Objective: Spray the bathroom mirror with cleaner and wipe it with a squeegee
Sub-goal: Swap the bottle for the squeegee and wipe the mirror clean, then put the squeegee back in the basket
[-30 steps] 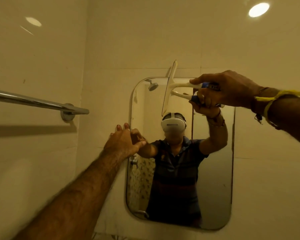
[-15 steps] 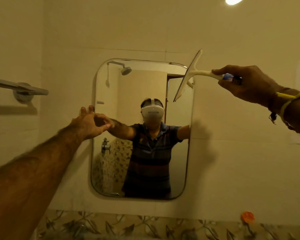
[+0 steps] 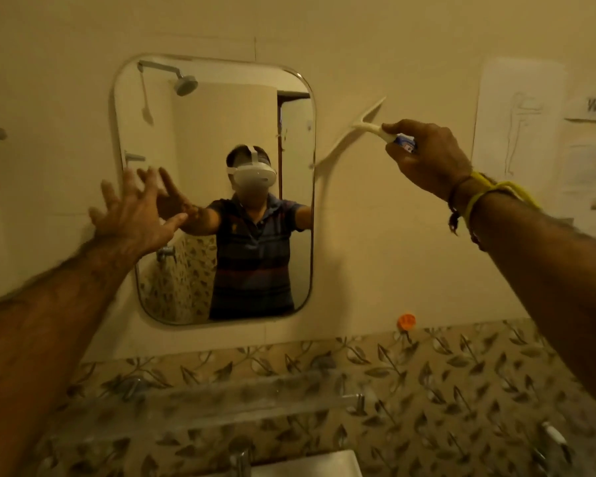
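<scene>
— Where was the squeegee (image 3: 350, 137)?
— My right hand (image 3: 424, 156) gripped its handle, blade right of the rounded mirror (image 3: 217, 132) edge (bare wall around). Left hand (image 3: 135, 215) splayed, empty.

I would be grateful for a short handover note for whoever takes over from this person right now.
Left hand: empty, fingers spread, at the left edge of the mirror.
Right hand: closed on the handle of the squeegee, whose blade is over the wall just right of the mirror, off the glass.
No spray bottle is in view.
Done: cannot tell whether the mirror was sprayed; a few streaks show near its right and left edges.
Left: bring the blade back onto the glass and wipe the remaining marks.
</scene>
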Available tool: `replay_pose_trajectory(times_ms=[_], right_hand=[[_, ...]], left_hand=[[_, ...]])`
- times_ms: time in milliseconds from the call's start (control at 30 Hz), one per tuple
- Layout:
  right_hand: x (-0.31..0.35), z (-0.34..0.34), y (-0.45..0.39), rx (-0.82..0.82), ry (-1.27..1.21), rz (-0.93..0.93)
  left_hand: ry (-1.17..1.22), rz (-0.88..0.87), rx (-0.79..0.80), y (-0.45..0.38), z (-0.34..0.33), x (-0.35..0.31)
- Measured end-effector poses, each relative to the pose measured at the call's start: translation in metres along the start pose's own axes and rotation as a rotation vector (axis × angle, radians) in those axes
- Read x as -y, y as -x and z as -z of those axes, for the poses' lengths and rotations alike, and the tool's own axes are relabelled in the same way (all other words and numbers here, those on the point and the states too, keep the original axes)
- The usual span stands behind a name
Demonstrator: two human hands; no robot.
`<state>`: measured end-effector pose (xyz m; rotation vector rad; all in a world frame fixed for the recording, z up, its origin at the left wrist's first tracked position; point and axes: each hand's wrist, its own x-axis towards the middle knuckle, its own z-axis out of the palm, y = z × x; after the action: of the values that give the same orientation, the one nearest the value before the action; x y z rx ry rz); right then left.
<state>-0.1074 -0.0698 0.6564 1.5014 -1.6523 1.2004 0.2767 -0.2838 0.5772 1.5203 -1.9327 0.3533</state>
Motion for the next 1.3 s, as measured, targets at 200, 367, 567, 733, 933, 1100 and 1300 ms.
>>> replay_pose_trajectory(times_ms=[200,367,567,733,933,1100,1300], right_hand=[[0.045,-0.031,0.078,-0.135,-0.451,-0.285],[0.077,-0.055,0.162,-0.144,-0.629,-0.544],[0.087,-0.071,0.275,-0.233,-0.660,-0.782],[0.080,-0.066,0.382,-0.178,-0.529,-0.951],[0.065,-0.044,0.487,-0.157,-0.397,-1.253],[0.042,-0.026,0.548,-0.217,-0.363,-1.422],[-0.016,-0.008,0.611,-0.219,-0.288,-1.674]], left_hand=[[0.098,-0.327,-0.041,0.042,0.001,-0.048],[0.223,-0.414,0.048,0.085,-0.014,-0.072],[0.592,-0.504,0.151,0.175,-0.073,-0.092],[0.882,-0.513,0.402,0.291,-0.136,-0.114],[0.924,-0.468,0.762,0.406,-0.197,-0.157],[0.775,-0.523,1.015,0.462,-0.235,-0.191],[0.444,-0.513,1.166,0.514,-0.284,-0.213]])
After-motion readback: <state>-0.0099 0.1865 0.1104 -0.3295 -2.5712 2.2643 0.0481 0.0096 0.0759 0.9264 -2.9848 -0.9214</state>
